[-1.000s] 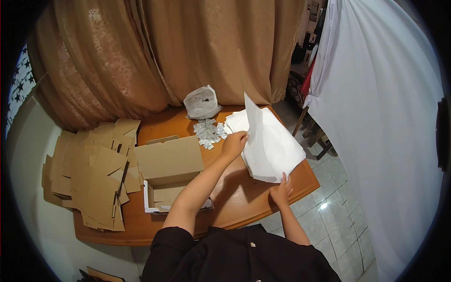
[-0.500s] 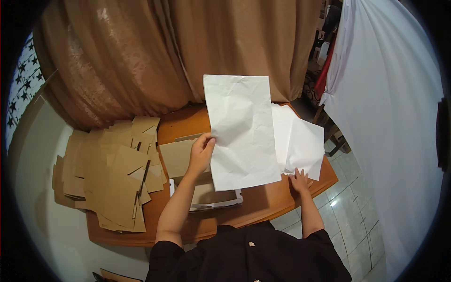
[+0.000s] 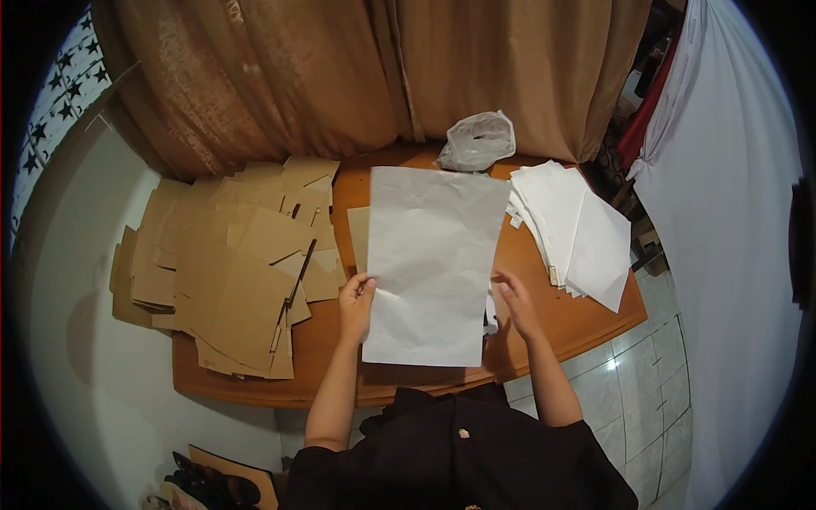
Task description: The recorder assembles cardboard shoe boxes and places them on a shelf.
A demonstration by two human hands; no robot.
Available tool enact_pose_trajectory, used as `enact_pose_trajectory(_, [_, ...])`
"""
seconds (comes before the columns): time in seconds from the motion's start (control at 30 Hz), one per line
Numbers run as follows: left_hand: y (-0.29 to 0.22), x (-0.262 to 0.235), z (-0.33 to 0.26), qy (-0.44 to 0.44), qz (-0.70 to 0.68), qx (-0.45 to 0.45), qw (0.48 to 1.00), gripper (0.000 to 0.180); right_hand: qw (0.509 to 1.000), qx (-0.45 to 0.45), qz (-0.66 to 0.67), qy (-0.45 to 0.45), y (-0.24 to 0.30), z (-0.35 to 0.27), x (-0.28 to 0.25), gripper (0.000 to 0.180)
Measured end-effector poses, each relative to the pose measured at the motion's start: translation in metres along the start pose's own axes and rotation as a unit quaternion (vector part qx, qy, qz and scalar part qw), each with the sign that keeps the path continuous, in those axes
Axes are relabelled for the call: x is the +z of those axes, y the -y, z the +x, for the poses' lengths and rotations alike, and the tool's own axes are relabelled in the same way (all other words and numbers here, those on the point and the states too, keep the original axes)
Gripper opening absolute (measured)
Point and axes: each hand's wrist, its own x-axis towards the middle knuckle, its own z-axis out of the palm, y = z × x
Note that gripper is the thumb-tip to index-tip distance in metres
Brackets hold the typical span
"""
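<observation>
A large, slightly creased white paper sheet (image 3: 433, 263) is held up over the middle of the table. My left hand (image 3: 355, 306) pinches its left edge, thumb in front. Close by the sheet's right edge is my right hand (image 3: 518, 306), its fingers apart; whether the fingertips touch the paper is hard to see. Behind the sheet, most of a cardboard box (image 3: 358, 234) is hidden; a bit of its brown board shows at the left. To the right lies a fanned stack of white paper sheets (image 3: 561, 221).
Flat cut cardboard pieces (image 3: 221, 263) are heaped on the left of the brown wooden table (image 3: 416, 391). A clear plastic bag (image 3: 480, 140) stands at the back, before a brown curtain (image 3: 493, 59). A white cloth (image 3: 722, 212) hangs at the right.
My right hand has left the paper stack and come in beside the held sheet's right edge. The sheet has come lower in front of me. The plastic bag now shows behind it.
</observation>
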Motion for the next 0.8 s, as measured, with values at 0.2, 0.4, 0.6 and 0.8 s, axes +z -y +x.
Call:
enact_pose_trajectory(0.2, [0.004, -0.007, -0.025, -0.045, 0.063, -0.021, 0.997, 0.033, 0.964, 0.003, -0.266, -0.02, -0.001, -0.015, 0.043, 0.028])
enact_pose_trajectory(0.4, [-0.014, -0.009, -0.018, -0.045, 0.485, 0.247, 0.838, 0.036, 0.937, -0.033, -0.343, -0.05, -0.004, -0.003, 0.043, 0.02])
enact_pose_trajectory(0.6, [-0.002, 0.033, 0.023, 0.366, 0.475, 0.394, 0.696, 0.036, 0.923, -0.054, -0.379, -0.032, 0.0, 0.003, 0.047, 0.017])
enact_pose_trajectory(0.8, [0.054, 0.039, 0.048, 0.517, 0.542, 0.37, 0.55, 0.047, 0.939, -0.127, -0.312, -0.072, -0.011, 0.02, 0.041, 0.027])
